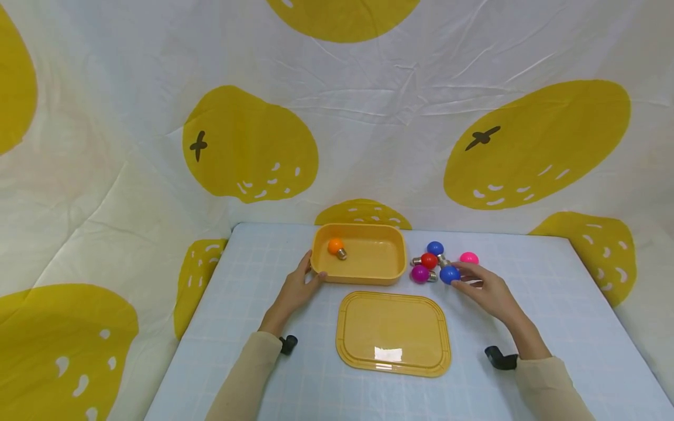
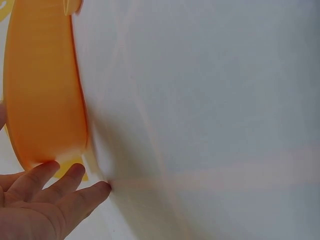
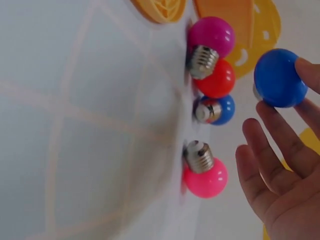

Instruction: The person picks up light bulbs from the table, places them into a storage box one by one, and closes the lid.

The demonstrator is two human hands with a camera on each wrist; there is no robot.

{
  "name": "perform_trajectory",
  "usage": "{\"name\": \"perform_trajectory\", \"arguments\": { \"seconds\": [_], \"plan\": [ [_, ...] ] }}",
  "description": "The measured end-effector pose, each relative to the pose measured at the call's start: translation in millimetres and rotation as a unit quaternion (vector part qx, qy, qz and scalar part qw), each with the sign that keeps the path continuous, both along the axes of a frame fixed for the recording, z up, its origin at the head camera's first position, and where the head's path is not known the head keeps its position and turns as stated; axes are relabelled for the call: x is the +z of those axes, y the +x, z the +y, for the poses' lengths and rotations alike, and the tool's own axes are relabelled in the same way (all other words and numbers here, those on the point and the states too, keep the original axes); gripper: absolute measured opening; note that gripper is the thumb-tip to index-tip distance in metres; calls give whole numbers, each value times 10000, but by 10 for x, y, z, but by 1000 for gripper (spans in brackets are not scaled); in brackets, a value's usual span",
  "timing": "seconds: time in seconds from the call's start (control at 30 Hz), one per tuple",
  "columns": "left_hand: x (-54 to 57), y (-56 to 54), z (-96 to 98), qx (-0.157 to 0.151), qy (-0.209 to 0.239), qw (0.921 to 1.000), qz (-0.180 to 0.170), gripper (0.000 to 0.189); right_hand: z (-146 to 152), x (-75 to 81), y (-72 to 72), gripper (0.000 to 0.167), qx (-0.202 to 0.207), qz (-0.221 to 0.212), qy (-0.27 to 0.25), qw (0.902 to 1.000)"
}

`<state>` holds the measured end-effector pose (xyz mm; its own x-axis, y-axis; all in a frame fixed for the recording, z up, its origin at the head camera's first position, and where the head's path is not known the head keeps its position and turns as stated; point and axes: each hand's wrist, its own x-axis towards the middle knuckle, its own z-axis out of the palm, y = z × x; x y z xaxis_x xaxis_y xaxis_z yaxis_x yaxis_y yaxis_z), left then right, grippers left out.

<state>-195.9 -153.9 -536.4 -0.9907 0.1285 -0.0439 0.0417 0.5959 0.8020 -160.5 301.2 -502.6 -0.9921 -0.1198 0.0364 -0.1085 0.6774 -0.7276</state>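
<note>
My right hand [image 1: 488,290] pinches a blue light bulb [image 1: 450,275] between thumb and fingers. The right wrist view shows this blue bulb [image 3: 281,78] lifted off the table, its metal base mostly hidden behind the globe. At the left front corner of a yellow plastic box [image 1: 389,275], my left hand [image 1: 296,290] grips the wall, thumb at the front and fingers along the side. Inside that box lies an orange bulb [image 1: 336,246]. Close to the right hand are a purple bulb [image 1: 419,273], a red bulb [image 1: 429,261], another blue bulb [image 1: 434,248] and a pink bulb [image 1: 469,258].
A flat yellow lid [image 1: 392,333] with a raised rim lies in front of the box. The table [image 1: 295,380] wears a pale checked cloth. Behind it hangs a white curtain [image 1: 379,146] printed with large yellow fruit.
</note>
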Motion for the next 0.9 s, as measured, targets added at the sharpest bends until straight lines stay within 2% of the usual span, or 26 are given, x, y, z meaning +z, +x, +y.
{"name": "perform_trajectory", "arguments": {
  "seconds": [0.43,0.9],
  "plan": [
    [21,11,7,-20,21,10000,47,81,-101,201,-109,56,77,147,5,9999],
    [16,19,16,25,23,10000,10,80,-224,401,-327,46,732,537,-33,9959]
  ]
}}
